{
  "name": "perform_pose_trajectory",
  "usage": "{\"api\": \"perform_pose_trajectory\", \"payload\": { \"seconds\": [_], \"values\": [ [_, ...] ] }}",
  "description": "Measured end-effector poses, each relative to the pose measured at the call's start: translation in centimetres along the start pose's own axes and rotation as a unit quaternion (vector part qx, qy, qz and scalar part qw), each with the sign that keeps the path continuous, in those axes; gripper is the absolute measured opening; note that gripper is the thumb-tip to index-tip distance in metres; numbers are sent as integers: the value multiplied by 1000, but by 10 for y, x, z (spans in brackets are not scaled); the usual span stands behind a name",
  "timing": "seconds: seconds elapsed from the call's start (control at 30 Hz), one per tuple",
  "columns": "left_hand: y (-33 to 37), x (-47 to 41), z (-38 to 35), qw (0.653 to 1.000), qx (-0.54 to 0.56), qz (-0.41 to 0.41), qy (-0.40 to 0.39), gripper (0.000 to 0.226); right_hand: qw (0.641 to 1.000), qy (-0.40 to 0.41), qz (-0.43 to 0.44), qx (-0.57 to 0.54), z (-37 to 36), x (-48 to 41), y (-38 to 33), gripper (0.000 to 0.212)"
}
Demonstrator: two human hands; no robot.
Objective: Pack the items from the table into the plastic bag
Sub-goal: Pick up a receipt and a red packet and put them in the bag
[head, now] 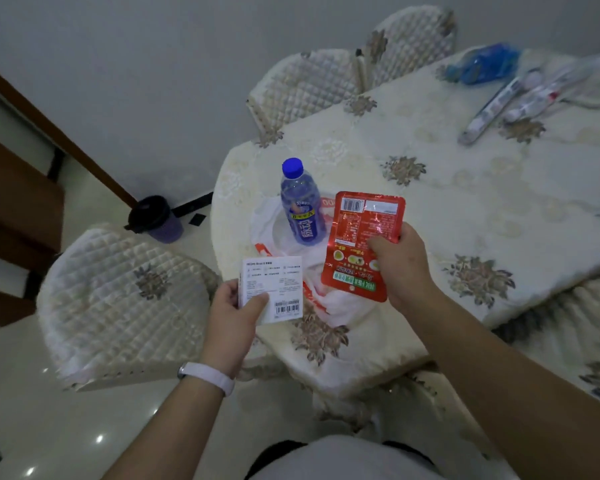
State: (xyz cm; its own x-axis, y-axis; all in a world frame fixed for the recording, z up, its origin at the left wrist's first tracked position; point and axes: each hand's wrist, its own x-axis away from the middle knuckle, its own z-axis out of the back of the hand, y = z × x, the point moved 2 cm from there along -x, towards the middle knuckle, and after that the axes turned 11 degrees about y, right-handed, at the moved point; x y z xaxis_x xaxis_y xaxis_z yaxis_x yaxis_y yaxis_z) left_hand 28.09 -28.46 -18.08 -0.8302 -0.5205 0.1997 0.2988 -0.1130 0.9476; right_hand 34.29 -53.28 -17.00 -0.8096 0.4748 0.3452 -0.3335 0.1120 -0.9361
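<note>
Bag point(340, 299), white plastic with red print, lies crumpled on the table point(464, 209) near its rounded end, a blue-capped bottle point(300, 206) standing on it. Above the bag, the right hand point(400, 268) pinches a red pouch point(360, 244), and the left hand point(232, 317) grips a white box point(274, 289) by its edge. Toothbrush packs point(513, 98) lie well apart, at the far end.

Blurred packets point(520, 95) at far table edge, contents unreadable.
</note>
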Motion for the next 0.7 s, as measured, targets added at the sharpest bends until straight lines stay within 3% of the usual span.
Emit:
{"api": "perform_pose_trajectory", "payload": {
  "seconds": [0.33, 0.53, 0.7],
  "values": [
    [31, -83, -76, 979, -87, -114, -142, 30, 996, 82, -18, -26, 19, -27, -1, 21],
    [17, -126, -108, 939, -132, -141, -285, 43, 988, 146, -27, -44, 2, -31, -1, 21],
    [-5, -171, -107, 900, -193, -174, -351, 41, 982, 187, -24, -19, -41, -33, 3, 26]
  ]
}}
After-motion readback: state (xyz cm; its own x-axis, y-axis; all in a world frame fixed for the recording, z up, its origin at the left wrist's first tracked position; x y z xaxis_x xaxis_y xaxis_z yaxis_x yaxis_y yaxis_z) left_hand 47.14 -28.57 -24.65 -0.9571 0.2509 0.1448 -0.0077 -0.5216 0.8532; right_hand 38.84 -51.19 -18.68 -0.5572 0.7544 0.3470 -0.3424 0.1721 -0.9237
